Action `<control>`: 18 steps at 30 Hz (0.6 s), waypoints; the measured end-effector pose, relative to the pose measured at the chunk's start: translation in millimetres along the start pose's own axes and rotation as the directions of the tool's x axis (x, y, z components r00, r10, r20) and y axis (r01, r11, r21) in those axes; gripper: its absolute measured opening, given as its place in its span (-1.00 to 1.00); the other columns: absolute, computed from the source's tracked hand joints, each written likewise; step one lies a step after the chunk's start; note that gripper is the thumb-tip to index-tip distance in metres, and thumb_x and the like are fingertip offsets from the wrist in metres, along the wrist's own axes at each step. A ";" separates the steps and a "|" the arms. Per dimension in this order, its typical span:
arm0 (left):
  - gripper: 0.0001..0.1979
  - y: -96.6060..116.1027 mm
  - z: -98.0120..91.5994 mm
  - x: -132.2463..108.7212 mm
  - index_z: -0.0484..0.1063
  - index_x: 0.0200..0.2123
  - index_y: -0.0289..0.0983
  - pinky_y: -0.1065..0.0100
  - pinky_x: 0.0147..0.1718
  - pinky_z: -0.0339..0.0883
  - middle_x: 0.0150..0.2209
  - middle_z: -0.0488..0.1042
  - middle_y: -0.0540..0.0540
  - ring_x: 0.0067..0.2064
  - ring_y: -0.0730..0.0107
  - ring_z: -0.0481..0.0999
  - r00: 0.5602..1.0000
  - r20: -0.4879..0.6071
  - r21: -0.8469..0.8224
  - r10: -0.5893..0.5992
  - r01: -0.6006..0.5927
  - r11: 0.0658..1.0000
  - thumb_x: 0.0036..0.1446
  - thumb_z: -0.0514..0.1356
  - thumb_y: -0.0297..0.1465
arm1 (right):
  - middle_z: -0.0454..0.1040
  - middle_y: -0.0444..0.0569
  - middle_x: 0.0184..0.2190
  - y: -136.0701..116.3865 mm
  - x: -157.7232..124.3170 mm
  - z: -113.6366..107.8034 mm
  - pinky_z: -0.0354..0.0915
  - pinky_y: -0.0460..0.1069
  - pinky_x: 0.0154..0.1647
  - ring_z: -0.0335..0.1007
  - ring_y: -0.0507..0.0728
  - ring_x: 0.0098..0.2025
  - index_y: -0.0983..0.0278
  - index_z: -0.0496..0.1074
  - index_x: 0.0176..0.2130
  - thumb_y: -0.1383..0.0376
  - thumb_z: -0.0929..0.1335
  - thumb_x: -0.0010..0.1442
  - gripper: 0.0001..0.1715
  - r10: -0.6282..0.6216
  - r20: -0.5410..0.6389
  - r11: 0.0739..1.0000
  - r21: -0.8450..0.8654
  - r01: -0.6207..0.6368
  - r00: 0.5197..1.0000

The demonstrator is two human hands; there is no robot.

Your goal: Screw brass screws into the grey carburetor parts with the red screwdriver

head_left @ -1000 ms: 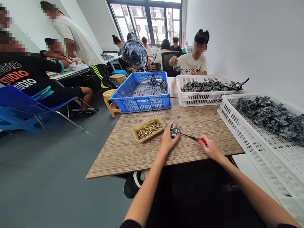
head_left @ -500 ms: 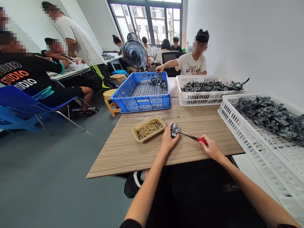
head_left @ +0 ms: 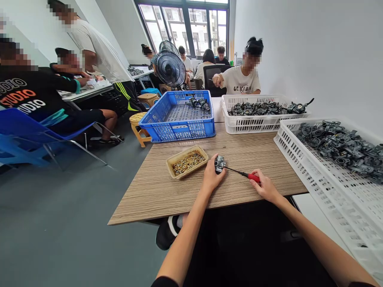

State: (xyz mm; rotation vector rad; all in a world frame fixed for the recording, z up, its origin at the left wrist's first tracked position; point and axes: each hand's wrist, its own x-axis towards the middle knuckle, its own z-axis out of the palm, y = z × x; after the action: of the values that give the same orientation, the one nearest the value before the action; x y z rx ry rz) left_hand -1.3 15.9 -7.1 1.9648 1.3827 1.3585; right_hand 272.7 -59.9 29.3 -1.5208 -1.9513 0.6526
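My left hand (head_left: pixel 213 175) is closed around a grey metal part (head_left: pixel 220 163) that looks like a small carburetor, held at the table. In my right hand (head_left: pixel 263 185) is a screwdriver (head_left: pixel 253 177) with a red and black handle. Its long dark shaft points left, and the tip meets the right side of the metal part; whether it sits in a screw is too small to tell. Just left of my left hand stands a beige tray (head_left: pixel 171 167) of brass-coloured screws (head_left: pixel 189 162).
A blue crate (head_left: pixel 182 133) with a few dark parts stands at the table's far side. White crates of similar parts are at the back right (head_left: pixel 254 126) and right (head_left: pixel 317 175). A co-worker (head_left: pixel 242 77) sits opposite. A tiny piece (head_left: pixel 224 147) lies on the wooden table (head_left: pixel 143 191).
The co-worker opposite has drawn a hand back from the blue crate toward their body. My hands, the metal part and the screwdriver have hardly moved.
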 end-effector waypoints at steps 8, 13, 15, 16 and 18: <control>-0.31 -1.3 0.7 0.5 0.21 0.38 -0.22 0.04 0.29 0.38 0.17 0.50 -0.26 0.24 0.07 0.50 1.000 -0.004 -0.007 0.007 -0.007 1.000 0.21 0.29 -0.36 | 0.33 -0.20 -0.53 -1.6 1.9 -2.0 0.13 -0.01 -0.37 0.25 0.14 -0.52 0.13 0.25 -0.15 -0.01 0.22 0.39 -0.72 0.008 -0.001 1.000 -0.007 -0.009 1.000; -0.29 -2.0 1.4 0.4 0.20 0.39 -0.19 0.05 0.28 0.39 0.17 0.50 -0.25 0.23 0.08 0.51 1.000 -0.008 -0.010 0.005 -0.005 1.000 0.20 0.30 -0.38 | 0.32 -0.20 -0.53 -3.1 2.1 -2.5 0.11 -0.01 -0.38 0.25 0.14 -0.52 0.14 0.27 -0.18 -0.06 0.20 0.42 -0.65 0.013 0.011 1.000 0.008 -0.013 1.000; -0.29 -2.2 1.4 0.4 0.20 0.39 -0.19 0.04 0.28 0.39 0.17 0.50 -0.24 0.23 0.07 0.51 1.000 -0.007 -0.009 0.003 -0.003 1.000 0.20 0.30 -0.38 | 0.34 -0.19 -0.52 -3.1 1.9 -2.3 0.12 -0.01 -0.38 0.27 0.14 -0.51 0.14 0.29 -0.17 -0.05 0.20 0.42 -0.65 0.006 0.010 1.000 0.007 -0.006 1.000; -0.29 -2.3 1.3 0.5 0.20 0.39 -0.19 0.04 0.28 0.38 0.17 0.50 -0.25 0.23 0.07 0.51 1.000 -0.006 -0.007 0.003 -0.003 1.000 0.20 0.30 -0.38 | 0.35 -0.18 -0.51 -3.1 1.7 -2.3 0.13 -0.01 -0.38 0.28 0.14 -0.51 0.14 0.29 -0.16 -0.04 0.20 0.42 -0.66 0.000 0.008 1.000 0.004 0.000 1.000; -0.30 -2.2 1.2 0.5 0.21 0.38 -0.19 0.03 0.28 0.38 0.17 0.50 -0.25 0.24 0.07 0.50 1.000 -0.002 -0.004 0.003 -0.003 1.000 0.20 0.30 -0.38 | 0.40 -0.17 -0.49 -3.3 1.2 -2.2 0.15 -0.01 -0.37 0.32 0.15 -0.49 0.15 0.30 -0.14 -0.02 0.23 0.40 -0.69 -0.012 0.002 1.000 -0.006 0.012 1.000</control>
State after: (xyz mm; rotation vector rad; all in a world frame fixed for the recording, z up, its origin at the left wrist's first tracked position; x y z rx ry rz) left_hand -1.3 17.5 -9.1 1.9642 1.3768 1.3638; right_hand 271.7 -59.5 33.3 -1.5117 -1.9637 0.6441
